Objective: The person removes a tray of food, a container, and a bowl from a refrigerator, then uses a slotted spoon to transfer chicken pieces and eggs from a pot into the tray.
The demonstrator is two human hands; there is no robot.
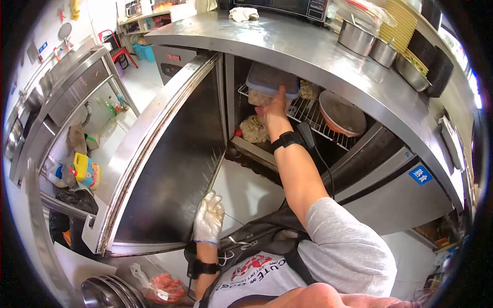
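Note:
My right hand (276, 105), bare and with a black band at the wrist, grips the near side of a lidded plastic container (272, 82) on the wire shelf (313, 115) inside the open under-counter fridge. Beside the container, to the right, a round covered bowl (343, 113) rests on the same shelf. Below it lies a bag of pale food (253, 129). My left hand (209, 215), in a clear glove, hangs near the lower edge of the open fridge door (174, 154), its fingers loosely curled; what they hold, if anything, cannot be made out.
Steel pots (356, 38), stacked yellow plates (399, 23) and a white cloth (244, 14) stand on the steel counter (287, 43). The second fridge door (395, 205) is closed. A yellow bottle (87, 171) is at the left, and metal bowls (110, 292) lie at the lower left.

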